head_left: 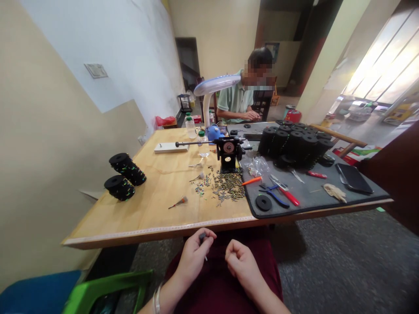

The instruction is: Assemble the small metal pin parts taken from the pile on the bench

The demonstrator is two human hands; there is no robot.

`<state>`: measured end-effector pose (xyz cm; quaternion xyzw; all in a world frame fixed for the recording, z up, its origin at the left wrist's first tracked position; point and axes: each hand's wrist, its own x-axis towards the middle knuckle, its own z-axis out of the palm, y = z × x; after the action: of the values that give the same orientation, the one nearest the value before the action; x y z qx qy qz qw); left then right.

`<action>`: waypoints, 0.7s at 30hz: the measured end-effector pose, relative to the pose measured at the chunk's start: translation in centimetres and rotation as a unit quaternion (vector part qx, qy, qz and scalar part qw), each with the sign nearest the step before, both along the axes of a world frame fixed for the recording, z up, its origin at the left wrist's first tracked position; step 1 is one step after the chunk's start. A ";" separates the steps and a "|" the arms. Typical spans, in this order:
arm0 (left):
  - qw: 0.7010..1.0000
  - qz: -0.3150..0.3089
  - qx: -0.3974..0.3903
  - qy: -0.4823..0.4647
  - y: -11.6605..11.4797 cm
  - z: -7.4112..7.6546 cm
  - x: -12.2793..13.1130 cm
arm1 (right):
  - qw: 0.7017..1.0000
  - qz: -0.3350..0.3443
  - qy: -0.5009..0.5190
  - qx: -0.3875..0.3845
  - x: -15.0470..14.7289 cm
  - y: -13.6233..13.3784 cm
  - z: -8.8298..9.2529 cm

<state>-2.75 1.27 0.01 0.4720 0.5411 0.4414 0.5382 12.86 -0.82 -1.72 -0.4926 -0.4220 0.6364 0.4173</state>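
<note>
My left hand (195, 253) is closed over my lap, just in front of the table edge. Between its thumb and fingers shows a small dark grey piece (202, 236), and a thin pale tip pokes out below the thumb. To its right, my right hand (241, 261) has its fingers curled in; whatever they hold, if anything, is hidden. Beyond both hands, many small metallic pieces (229, 185) lie scattered on the wooden table (140, 209). A small orange-tipped brush-like tool (178, 202) lies to their left. Behind the pile stands a black hand-cranked winding device (228, 152).
Two black foam rolls (127, 168) stand at the left. On the grey mat (314, 187) are several black rolls (291, 141), pliers (276, 196), a red-handled tool (288, 192), a foam disc (263, 202) and a phone (354, 178). Past the lamp (216, 83) sits a person (235, 100).
</note>
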 end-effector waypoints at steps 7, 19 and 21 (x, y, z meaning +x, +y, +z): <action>1.000 -0.016 0.001 0.016 0.2 0.8 -1.1 | 0.998 -0.044 0.044 -0.020 0.2 -0.2 0.2; 0.993 -0.097 -0.054 -0.026 0.4 1.2 0.5 | 0.998 0.000 -0.031 0.050 0.3 -0.4 0.0; 0.996 -0.085 -0.040 -0.014 0.7 1.5 0.6 | 0.999 0.016 -0.028 0.040 0.6 -0.3 0.0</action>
<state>-2.17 1.93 1.53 0.4883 0.5088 0.3788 0.5994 13.41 -1.13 -1.71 -0.4867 -0.4664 0.6112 0.4147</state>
